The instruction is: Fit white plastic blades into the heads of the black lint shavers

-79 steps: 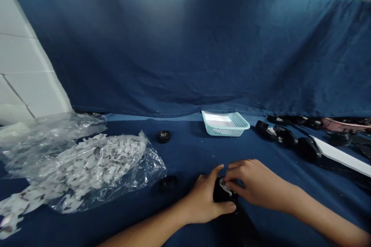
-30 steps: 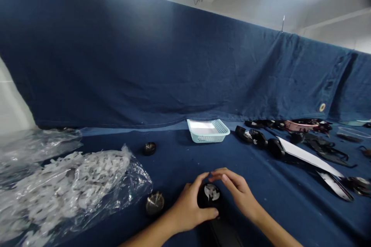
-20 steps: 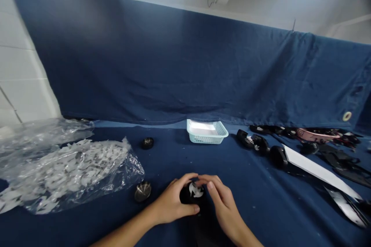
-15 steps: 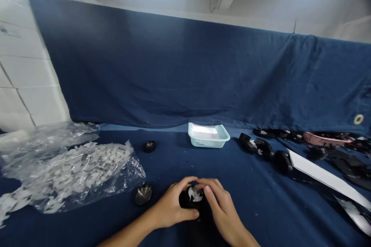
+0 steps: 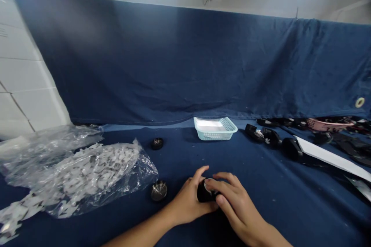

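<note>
Low in the middle, my left hand (image 5: 188, 202) curls around a small black round part (image 5: 203, 195), with its thumb along the near side and its index finger raised at the far side. A flat white piece (image 5: 207, 186) lies on top of that part, mostly covered by fingers. My right hand (image 5: 239, 204) bends over the same part from the right. Its fingertips press on the white piece and its thumb rests at the near edge. Left of my hands sits a dark round cap (image 5: 159, 190) with light lines radiating on it; a similar cap (image 5: 157, 143) lies farther back.
A clear plastic bag (image 5: 101, 173) spilling many white cut pieces covers the left of the blue cloth. At the back stands a light-blue basket (image 5: 216, 136) holding white sheets. Black parts (image 5: 262, 134), a white strip (image 5: 333, 158) and a pink basket (image 5: 329, 125) lie right.
The view has shifted, and my hands appear farther right in it. My right fingers have moved over the white piece, which showed more before. My left index finger now lifts away.
</note>
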`<state>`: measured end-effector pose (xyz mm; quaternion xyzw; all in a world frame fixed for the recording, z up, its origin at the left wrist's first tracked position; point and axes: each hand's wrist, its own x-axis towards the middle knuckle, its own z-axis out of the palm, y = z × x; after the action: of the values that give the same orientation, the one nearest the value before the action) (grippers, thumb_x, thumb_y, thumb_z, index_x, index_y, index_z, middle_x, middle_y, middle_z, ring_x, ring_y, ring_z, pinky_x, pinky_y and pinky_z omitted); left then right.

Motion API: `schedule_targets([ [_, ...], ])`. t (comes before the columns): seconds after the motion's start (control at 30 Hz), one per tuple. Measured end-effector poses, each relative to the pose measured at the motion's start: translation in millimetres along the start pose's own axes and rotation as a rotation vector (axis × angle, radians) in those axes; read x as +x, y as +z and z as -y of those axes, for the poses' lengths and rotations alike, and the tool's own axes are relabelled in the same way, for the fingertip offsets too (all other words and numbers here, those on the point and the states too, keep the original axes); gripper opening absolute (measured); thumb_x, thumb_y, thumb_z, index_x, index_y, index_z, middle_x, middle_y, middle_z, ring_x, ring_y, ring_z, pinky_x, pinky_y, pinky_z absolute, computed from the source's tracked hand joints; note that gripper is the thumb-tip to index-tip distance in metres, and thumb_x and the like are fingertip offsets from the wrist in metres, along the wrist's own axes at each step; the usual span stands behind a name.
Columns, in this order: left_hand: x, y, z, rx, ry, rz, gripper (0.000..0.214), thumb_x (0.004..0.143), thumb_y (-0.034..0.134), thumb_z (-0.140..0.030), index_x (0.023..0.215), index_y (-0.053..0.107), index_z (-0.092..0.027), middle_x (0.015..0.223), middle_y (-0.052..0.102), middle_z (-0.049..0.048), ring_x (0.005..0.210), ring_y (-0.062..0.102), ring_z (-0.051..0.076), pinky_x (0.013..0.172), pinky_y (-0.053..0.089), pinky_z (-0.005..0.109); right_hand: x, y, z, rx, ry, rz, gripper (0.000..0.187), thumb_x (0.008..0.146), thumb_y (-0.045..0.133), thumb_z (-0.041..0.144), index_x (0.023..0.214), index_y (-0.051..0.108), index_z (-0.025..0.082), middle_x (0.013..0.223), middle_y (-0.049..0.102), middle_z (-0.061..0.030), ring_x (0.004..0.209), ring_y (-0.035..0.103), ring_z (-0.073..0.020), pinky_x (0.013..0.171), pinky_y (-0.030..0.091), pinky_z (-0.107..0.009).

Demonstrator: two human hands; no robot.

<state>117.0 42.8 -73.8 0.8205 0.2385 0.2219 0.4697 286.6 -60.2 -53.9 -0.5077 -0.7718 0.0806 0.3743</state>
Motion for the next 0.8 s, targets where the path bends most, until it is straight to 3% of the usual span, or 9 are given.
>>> schedule_targets([
  [0.13, -1.6, -0.5, 1.9, 0.037, -0.007, -0.014, 0.092, 0.069, 0.078, -0.037, 0.146, 0.029, -0.027, 0.13, 0.057, 0.0096, 0.119, 0.052, 0.029, 0.104, 0.039, 0.043, 9.1, 6.3, -7.4, 0.009, 0.078, -0.034, 0.034, 0.099, 0.04, 0.032, 0.131, 0.049, 0.032, 0.117, 0.063, -0.0071, 0.115, 0.048, -0.0288, 0.094, 0.042, -0.05],
  [0.37, -3.5, -3.4, -2.6, 0.068, -0.076, 0.032, 0.092, 0.069, 0.077, -0.037, 0.147, 0.028, -0.03, 0.126, 0.058, 0.0093, 0.118, 0.052, 0.03, 0.104, 0.037, 0.046, 1.0, 5.0, -12.5, 0.226, 0.175, -0.22, 0.034, 0.101, 0.03, 0.036, 0.125, 0.054, 0.031, 0.09, 0.064, -0.0034, 0.093, 0.058, -0.0221, 0.087, 0.047, -0.039],
  [0.6, -2.7, -3.1, -3.3, 0.094, -0.064, 0.04, 0.092, 0.069, 0.076, -0.042, 0.147, 0.028, -0.028, 0.13, 0.056, 0.011, 0.122, 0.049, 0.031, 0.105, 0.037, 0.047, -0.7, 3.4, -0.5, -0.014, -0.021, -0.063, 0.039, 0.099, 0.038, 0.04, 0.136, 0.046, 0.032, 0.115, 0.067, -0.0075, 0.12, 0.052, -0.0291, 0.094, 0.048, -0.044],
  [0.8, -3.2, -2.1, -3.4, 0.126, -0.061, 0.035, 0.09, 0.07, 0.076, -0.043, 0.146, 0.03, -0.029, 0.132, 0.054, 0.0108, 0.121, 0.05, 0.032, 0.104, 0.038, 0.048, -0.6, 5.8, -6.3, 0.072, 0.113, -0.104, 0.039, 0.099, 0.031, 0.043, 0.132, 0.048, 0.029, 0.116, 0.063, -0.0095, 0.114, 0.055, -0.0272, 0.094, 0.049, -0.044],
])
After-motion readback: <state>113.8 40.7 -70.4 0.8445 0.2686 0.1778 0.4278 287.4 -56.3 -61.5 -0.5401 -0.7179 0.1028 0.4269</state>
